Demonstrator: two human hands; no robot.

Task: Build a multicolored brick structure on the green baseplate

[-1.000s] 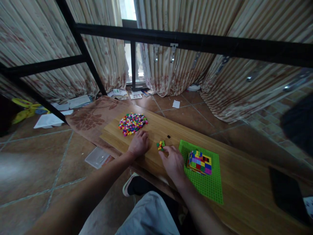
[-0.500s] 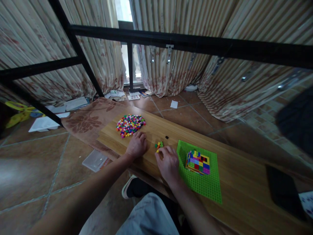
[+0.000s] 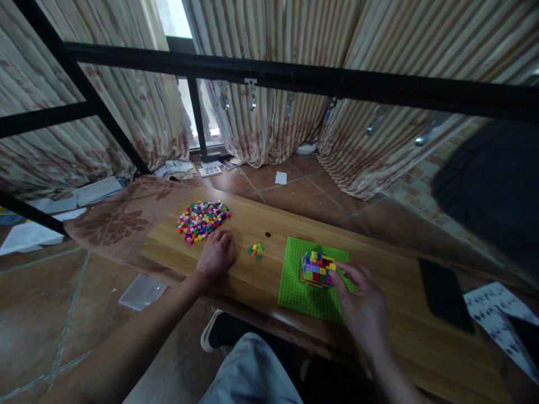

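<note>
My left hand (image 3: 216, 253) rests on the wooden board with its fingers curled, just below a pile of small colourful bricks (image 3: 202, 219). Whether anything is under those fingers is hidden. My right hand (image 3: 362, 297) reaches over the green baseplate (image 3: 290, 280), its thumb and forefinger pinched on a small yellow brick (image 3: 332, 266) at the right edge of the multicoloured brick block (image 3: 314, 272). Between the hands lies a small group of green, orange and yellow bricks (image 3: 255, 250). A single black brick (image 3: 268, 234) sits behind that group.
The wooden board (image 3: 391, 280) carries a dark flat object (image 3: 445, 294) at its right. A black metal rail (image 3: 295, 76) crosses in front of the curtains. Below the board's left part is a clear plastic tray (image 3: 141, 293); a patterned sheet (image 3: 501, 314) lies far right.
My right hand has moved right from the small brick group to the block on the baseplate. My left hand has stayed beside the pile. The whole view has shifted.
</note>
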